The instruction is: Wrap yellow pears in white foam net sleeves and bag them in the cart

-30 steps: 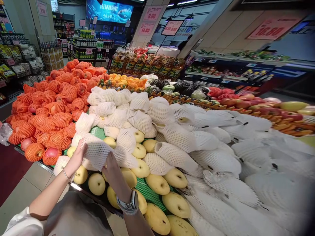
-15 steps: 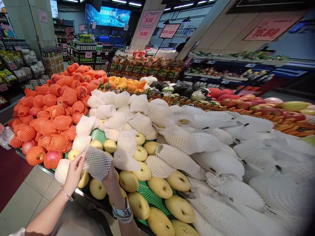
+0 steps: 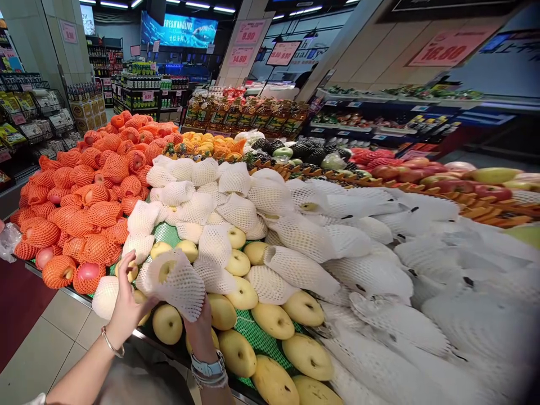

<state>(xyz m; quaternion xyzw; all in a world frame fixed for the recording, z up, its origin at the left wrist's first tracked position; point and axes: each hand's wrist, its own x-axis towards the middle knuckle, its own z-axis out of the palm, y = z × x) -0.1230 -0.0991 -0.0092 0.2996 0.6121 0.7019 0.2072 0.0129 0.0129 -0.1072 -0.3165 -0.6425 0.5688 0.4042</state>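
Both hands hold one yellow pear in a white foam net sleeve just above the front of the fruit stand. My left hand grips the sleeve's left end, fingers pinched on the net. My right hand, with a watch on the wrist, cups the sleeve from below. The pear shows through the sleeve's open end. Bare yellow pears lie on a green mat under and right of my hands. Pears in white nets are piled behind.
Apples in orange nets are heaped to the left. More white-netted fruit covers the right side. Red and green fruit lies beyond a wooden divider. Bottles, shelves and price signs stand at the back. The tiled floor is at lower left.
The net sleeve has been pulled further over the pear and turned, so its open end now faces up. Both hands shifted slightly down and right.
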